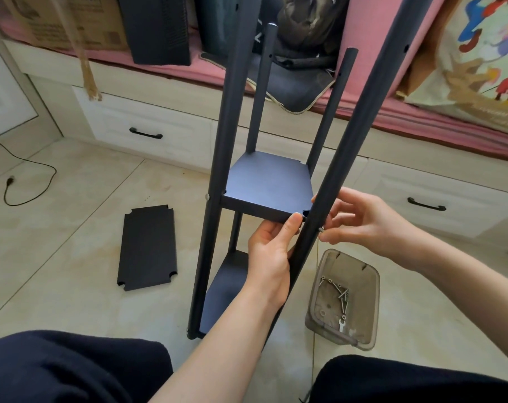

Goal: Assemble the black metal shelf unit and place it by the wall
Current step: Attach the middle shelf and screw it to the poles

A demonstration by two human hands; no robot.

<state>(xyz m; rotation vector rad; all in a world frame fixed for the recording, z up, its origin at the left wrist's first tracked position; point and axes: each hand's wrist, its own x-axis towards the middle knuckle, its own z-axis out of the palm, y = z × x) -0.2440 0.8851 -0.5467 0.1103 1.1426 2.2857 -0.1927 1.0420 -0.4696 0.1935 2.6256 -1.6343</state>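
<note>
Nearest, the person's dark-clothed knees (72,370) fill the bottom edge, and both bare forearms reach out from between them toward the black metal shelf unit (264,184), which stands on the tiled floor (72,228) in the middle of the scene. The left hand (271,254) comes up from below with its fingers under the near right corner of the middle shelf panel (268,184) and its thumb curled over that corner's front edge, holding it against the near right post (348,146). The right hand (360,219) is on the right side of the same post, thumb and forefinger pinching a small screw (321,230) against it just below the corner, the other fingers loosely spread. A lower shelf panel (226,289) is already fitted near the floor, and a silver screw head (208,196) shows on the near left post (220,158) at the middle panel's level. To the right, near the unit, a clear plastic tray (328,266) holds loose screws and a small wrench (341,326). To the left lies a spare shelf panel (147,247) flat on the tiles, and farther left a black cable (28,181). Beyond stand white drawers (142,126) under a pink mattress (348,109).
</note>
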